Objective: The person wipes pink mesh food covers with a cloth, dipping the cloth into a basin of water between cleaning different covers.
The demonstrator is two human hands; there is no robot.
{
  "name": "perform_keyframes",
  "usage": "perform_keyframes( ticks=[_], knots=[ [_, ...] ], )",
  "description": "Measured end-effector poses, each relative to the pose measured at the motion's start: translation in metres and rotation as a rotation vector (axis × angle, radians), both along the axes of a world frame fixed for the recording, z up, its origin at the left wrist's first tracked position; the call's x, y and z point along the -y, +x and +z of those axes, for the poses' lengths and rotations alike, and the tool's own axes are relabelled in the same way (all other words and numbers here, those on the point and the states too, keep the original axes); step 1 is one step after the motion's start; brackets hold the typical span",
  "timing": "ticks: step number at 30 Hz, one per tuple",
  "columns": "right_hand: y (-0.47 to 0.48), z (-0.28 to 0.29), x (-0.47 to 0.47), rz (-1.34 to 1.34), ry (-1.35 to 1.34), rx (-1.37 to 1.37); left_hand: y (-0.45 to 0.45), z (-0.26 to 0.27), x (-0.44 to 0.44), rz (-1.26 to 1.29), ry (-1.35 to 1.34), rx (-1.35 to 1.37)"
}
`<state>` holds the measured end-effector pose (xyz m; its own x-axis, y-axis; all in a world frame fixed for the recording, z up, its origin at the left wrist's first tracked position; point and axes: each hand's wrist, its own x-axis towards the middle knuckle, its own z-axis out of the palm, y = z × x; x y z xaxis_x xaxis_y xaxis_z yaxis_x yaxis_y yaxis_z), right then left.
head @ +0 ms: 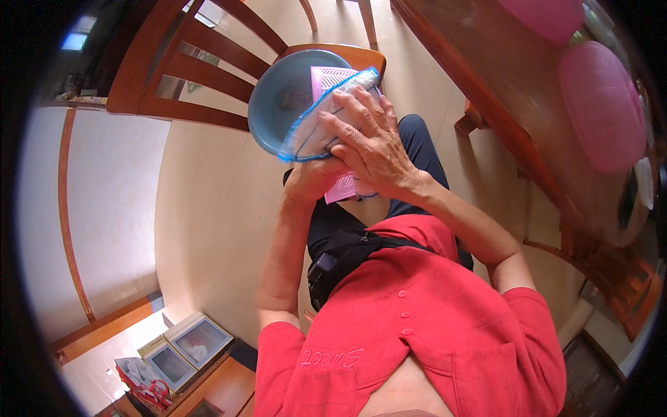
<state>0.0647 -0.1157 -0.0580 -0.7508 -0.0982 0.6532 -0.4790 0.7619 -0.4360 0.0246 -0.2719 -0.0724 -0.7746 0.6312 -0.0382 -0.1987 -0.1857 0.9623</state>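
A pink plastic basket point(333, 78) with slotted sides is held over a blue-grey plastic basin point(266, 107), which stands on the seat of a wooden chair. My left hand point(320, 177) grips the basket from below, its fingers mostly hidden. A sheer whitish cloth with fuzzy blue edging point(307, 130) covers part of the basket. My right hand point(367, 135) lies spread on this cloth, its fingers slightly apart. Something pale and blurred lies in the basin; I cannot tell what it is.
On the right is a wooden table point(500, 104) with pink mesh-like baskets or covers point(602, 107) on it. The slatted chair back point(208, 68) rises left of the basin. Framed pictures point(200, 341) and a red-and-white bag point(143, 383) are at lower left.
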Motion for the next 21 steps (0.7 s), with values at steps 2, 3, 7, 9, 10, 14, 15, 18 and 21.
perform_keyframes(
  ticks=[2, 3, 7, 9, 10, 14, 15, 18, 21],
  knots=[
    [-0.007, -0.002, -0.004, -0.020, -0.044, 0.010, 0.004, -0.016, 0.001, -0.004, -0.011, 0.161],
    [-0.013, -0.005, -0.007, -0.008, -0.146, 0.060, 0.010, -0.004, -0.005, 0.015, 0.012, 0.265],
    [-0.047, -0.017, -0.027, 0.026, -0.447, 0.141, 0.022, 0.033, -0.026, -0.068, 0.303, 0.359],
    [-0.046, -0.019, -0.029, -0.034, -0.424, 0.159, 0.020, 0.027, -0.022, -0.078, 0.279, 0.366],
    [-0.040, -0.019, -0.025, -0.043, -0.356, 0.123, 0.019, 0.023, -0.020, -0.051, 0.274, 0.381],
    [0.009, -0.010, 0.006, -0.040, -0.116, -0.013, 0.008, -0.005, 0.002, -0.100, 0.468, 0.583],
    [0.007, -0.011, 0.005, -0.032, -0.151, -0.001, 0.009, -0.003, 0.001, -0.080, 0.362, 0.538],
    [-0.019, -0.020, -0.011, -0.025, -0.276, 0.002, 0.020, 0.014, -0.009, 0.054, 0.133, 0.381],
    [-0.048, -0.037, -0.034, 0.142, -1.039, 0.569, 0.022, 0.031, -0.019, -0.099, 0.319, 0.346]
  ],
)
